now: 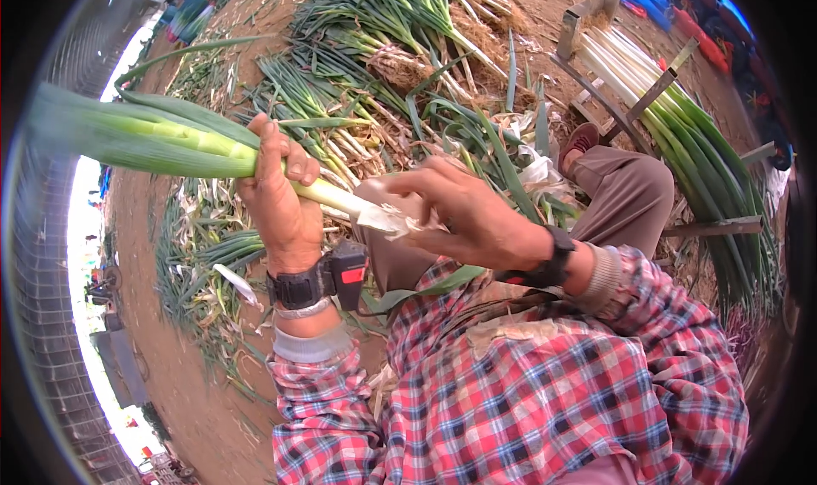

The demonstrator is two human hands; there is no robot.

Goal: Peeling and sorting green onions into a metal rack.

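My left hand (281,191) is wrapped round the stalk of a long green onion (183,140). Its leaves point to the left and blur at the far end, while the pale stalk runs right, over my knee. At the white end, a thin loose flap of outer skin (383,221) hangs off. My right hand (468,213) is at that end with bent fingers, smeared by motion. The thumb and fingertips come close to the flap, but whether they pinch it cannot be made out. Both wrists carry black straps.
A heap of green onions (374,51), some with brown roots, lies on the soil ahead. Trimmed leaves and pale peelings (204,264) litter the left side. To the right, a metal rack (630,115) holds a bundle of cleaned green onions (681,136). Mesh (42,315) lines the far left.
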